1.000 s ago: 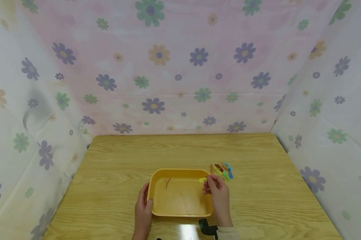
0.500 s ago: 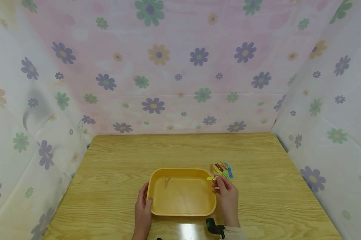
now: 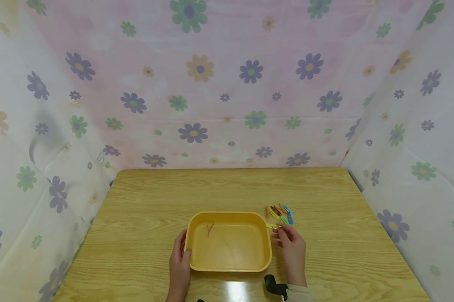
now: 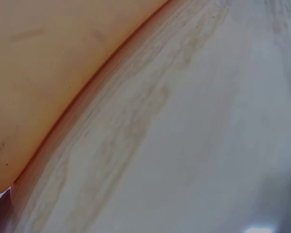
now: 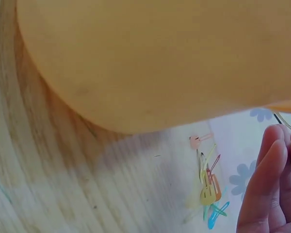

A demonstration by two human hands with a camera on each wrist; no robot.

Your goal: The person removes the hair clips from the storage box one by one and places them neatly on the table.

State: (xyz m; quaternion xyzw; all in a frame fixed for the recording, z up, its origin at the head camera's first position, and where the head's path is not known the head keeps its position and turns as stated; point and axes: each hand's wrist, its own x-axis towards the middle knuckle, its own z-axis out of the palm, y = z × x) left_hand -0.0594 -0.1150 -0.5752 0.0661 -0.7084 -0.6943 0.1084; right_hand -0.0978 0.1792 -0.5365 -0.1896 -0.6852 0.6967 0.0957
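A yellow plastic tray [image 3: 228, 268] sits near the front of the table, and my left hand [image 3: 180, 262] grips its left side, thumb over the rim. Just outside the right rim, my right hand [image 3: 292, 247] pinches a yellow snap hair clip [image 3: 273, 226] between thumb and fingertips. The clip's free end points left, right at the rim. Inside the tray, toward the back left, lies a thin reddish-brown V-shaped piece [image 3: 210, 229], like an opened hair clip. The right wrist view has the tray wall [image 5: 150, 63] above, with the pinching fingers [image 5: 271, 170] at right.
A small pile of hair clips [image 3: 277, 212], in orange, yellow, brown, green and blue, lies on the table behind my right hand. A black wrist-camera mount [image 3: 275, 286] hangs by the right wrist. Flower-printed curtains [image 3: 230, 84] surround the wood-grain table [image 3: 155, 193].
My right hand has moved right with the yellow hair clip, from over the tray's right side to just outside its rim. The left hand and tray stay nearly where they were.
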